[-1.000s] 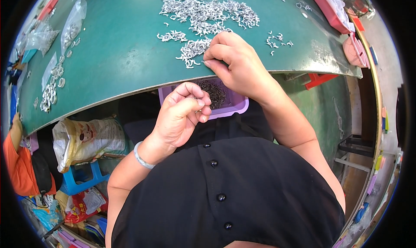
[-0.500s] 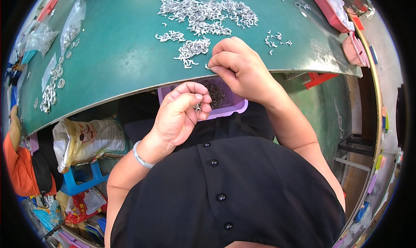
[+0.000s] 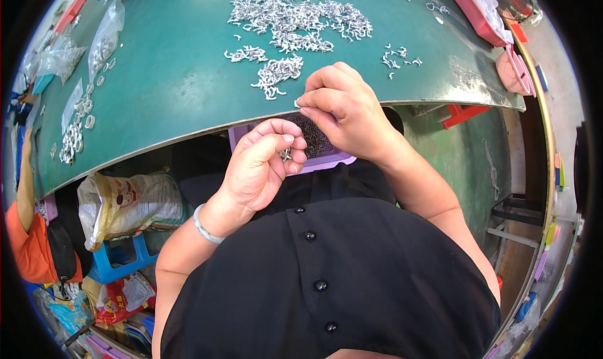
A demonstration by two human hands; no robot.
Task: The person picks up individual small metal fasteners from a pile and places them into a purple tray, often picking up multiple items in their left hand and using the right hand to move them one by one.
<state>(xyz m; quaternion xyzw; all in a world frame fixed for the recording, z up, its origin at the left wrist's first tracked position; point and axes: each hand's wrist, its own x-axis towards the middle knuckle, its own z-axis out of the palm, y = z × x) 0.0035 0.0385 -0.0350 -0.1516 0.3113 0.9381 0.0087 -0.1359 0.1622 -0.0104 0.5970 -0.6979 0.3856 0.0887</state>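
My right hand (image 3: 342, 111) pinches a small curved silvery-white piece (image 3: 297, 104) at the table's near edge. Lower and to the left, my left hand (image 3: 267, 161) is curled, with several small metal pieces (image 3: 286, 154) showing between its fingers. Beneath both hands, a purple basket (image 3: 326, 163) holds many small dark pieces (image 3: 314, 139), partly hidden by my hands. On the green table (image 3: 182, 83), a small heap of curved silvery pieces (image 3: 279, 71) lies just beyond my right fingertips, and a larger pile (image 3: 289, 14) spreads behind it.
White rings (image 3: 72, 136) and clear plastic bags (image 3: 105, 39) lie on the table's left. Red and pink bins (image 3: 474, 10) line its right end. A printed sack (image 3: 135, 202) rests on a blue stool (image 3: 122, 258). At far left sits a person in orange (image 3: 31, 243).
My right hand has moved slightly left and toward me with the curved piece, off the tabletop to its edge. My left hand stays put. The other person's arm has risen.
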